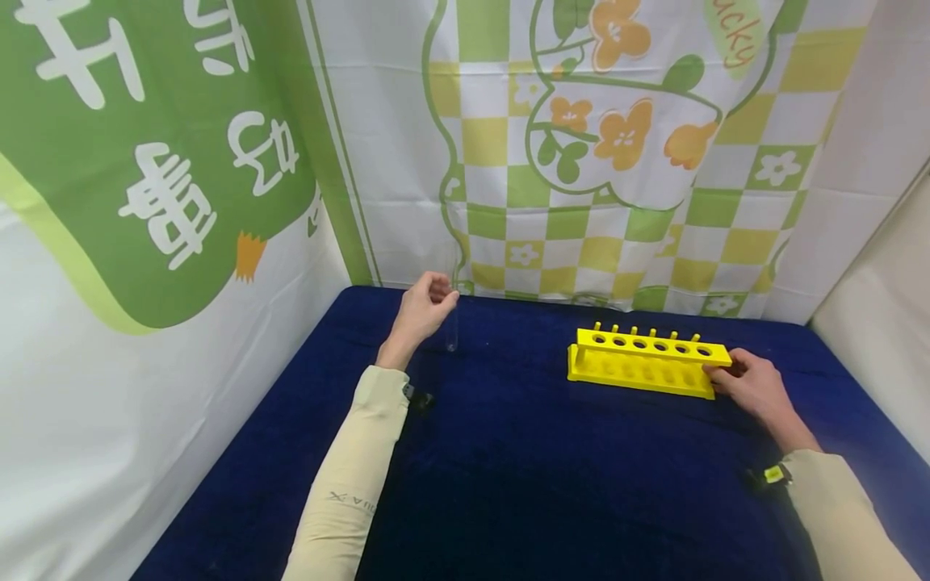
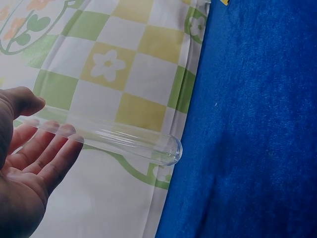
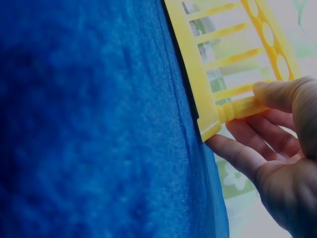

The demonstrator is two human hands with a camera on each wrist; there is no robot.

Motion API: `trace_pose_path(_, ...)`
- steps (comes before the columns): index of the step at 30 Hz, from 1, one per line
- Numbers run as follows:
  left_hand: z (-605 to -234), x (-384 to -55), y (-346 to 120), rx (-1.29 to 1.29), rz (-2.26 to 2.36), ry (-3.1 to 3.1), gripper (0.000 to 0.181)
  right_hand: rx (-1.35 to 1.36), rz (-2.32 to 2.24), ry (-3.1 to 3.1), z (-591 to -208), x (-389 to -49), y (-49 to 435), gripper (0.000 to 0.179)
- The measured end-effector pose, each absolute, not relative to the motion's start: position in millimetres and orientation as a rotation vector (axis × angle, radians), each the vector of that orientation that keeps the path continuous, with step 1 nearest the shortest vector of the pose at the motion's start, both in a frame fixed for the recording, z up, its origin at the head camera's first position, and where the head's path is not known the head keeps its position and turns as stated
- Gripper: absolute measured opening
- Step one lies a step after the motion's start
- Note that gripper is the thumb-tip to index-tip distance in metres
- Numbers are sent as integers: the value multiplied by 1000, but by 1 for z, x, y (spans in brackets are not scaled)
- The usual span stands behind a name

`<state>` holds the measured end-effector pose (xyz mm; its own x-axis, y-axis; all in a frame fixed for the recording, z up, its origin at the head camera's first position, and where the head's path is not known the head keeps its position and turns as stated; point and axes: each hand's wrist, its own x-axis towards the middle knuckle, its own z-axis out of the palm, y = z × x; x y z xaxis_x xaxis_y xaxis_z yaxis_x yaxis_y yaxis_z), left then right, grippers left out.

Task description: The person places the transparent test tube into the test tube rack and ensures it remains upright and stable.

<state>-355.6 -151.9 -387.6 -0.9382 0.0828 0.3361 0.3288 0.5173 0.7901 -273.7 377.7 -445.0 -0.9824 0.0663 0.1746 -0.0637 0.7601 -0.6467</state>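
Between thumb and fingers, my left hand (image 1: 425, 308) pinches a clear glass test tube (image 2: 138, 141). The tube hangs upright with its rounded end down, over the left part of the table. Over at the right, a yellow test tube rack (image 1: 643, 375) has a row of round holes along its top bar and several short pegs behind them. My right hand (image 1: 751, 387) grips the rack's right end post; in the right wrist view the thumb (image 3: 277, 94) lies on the post and the fingers reach around behind it. No tube shows in the rack's holes.
A dark blue cloth (image 1: 494, 468) covers the table. Behind it hangs a checked curtain (image 1: 530, 218) with flowers, and a white and green curtain (image 1: 174, 202) stands along the left side. Another pale curtain (image 1: 879, 266) borders the right side.
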Motion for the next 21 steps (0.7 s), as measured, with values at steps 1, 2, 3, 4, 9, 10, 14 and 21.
trace_pose_path(1,-387,-355,-152,-347,-1386,-2502,36,-4,1029,-2769,-445,-274,377,44)
trace_pose_path(2,-387,-355,-152,-346,-1388,-2499,36,-5,1030,-2769,-445,-274,376,44)
trace_pose_path(3,-387,-355,-152,-346,-1391,-2495,36,-8,1032,-2769,-445,-274,376,44)
trace_pose_path(4,-388,-355,-152,-346,-1395,-2494,35,-10,1031,-2770,-445,-274,375,44)
trace_pose_path(9,-389,-355,-151,-348,-1410,-2497,34,-20,1009,-2788,-444,-274,373,46)
trace_pose_path(10,-389,-355,-151,-346,-1410,-2500,34,-22,1004,-2792,-444,-274,373,46)
trace_pose_path(14,-388,-356,-149,-342,-1416,-2494,34,-27,1004,-2793,-444,-274,372,47)
trace_pose_path(21,-386,-357,-146,-339,-1420,-2487,34,-30,1029,-2791,-445,-276,371,47)
